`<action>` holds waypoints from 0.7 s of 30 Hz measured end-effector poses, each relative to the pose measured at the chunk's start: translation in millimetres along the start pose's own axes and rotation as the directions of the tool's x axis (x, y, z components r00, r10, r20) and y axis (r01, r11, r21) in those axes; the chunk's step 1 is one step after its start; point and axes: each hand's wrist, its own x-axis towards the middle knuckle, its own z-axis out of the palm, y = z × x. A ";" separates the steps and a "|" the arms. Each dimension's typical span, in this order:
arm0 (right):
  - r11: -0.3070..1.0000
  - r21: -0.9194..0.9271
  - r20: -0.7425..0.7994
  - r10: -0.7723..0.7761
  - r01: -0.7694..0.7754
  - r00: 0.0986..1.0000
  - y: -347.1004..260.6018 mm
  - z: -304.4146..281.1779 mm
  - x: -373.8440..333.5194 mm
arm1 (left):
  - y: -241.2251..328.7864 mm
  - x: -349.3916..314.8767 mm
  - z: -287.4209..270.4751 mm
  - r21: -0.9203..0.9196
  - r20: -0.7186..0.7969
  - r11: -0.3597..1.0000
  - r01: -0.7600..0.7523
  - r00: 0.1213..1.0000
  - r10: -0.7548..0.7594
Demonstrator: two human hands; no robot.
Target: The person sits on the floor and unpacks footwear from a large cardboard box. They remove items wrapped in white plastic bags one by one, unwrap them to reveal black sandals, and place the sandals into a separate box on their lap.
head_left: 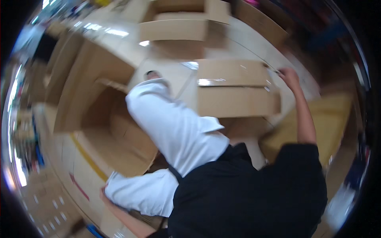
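Observation:
A closed cardboard box point(234, 102) with shiny clear tape across its top stands in front of me, right of centre. At its far right corner, my right hand point(289, 78) is closed, fingers pinched on a thin pale strip point(273, 70) that runs to the box; blur hides what the strip is made of. Far to the left, my left hand point(104, 194) rests against the knee of my white trousers point(139, 192); most of its fingers are hidden behind the leg. Between the box and the left side my other leg stretches forward.
An open, tipped cardboard box point(119, 146) lies close on my left. Another open carton point(172, 31) stands beyond the taped one. A yellowish-brown cardboard piece point(313, 123) sits at the right, near my forearm. Pale floor tiles point(184, 77) carry a yellow line at left.

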 end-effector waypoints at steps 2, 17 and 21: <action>0.949 0.314 -0.119 0.031 0.008 0.992 -33.5 7.7 17.1 | -8.7 -4.2 -4.6 0.100 -0.011 0.993 -0.063 0.998 0.064; -0.240 0.550 -0.515 -0.852 0.800 0.098 -625.3 -40.6 -184.8 | 67.4 -133.1 197.2 -0.537 -0.300 0.712 -0.452 0.891 0.340; -0.518 0.409 -0.572 -0.787 0.751 -0.231 -668.9 -44.1 -225.6 | 57.7 -127.4 171.6 -0.501 -0.508 0.704 -0.503 0.829 0.231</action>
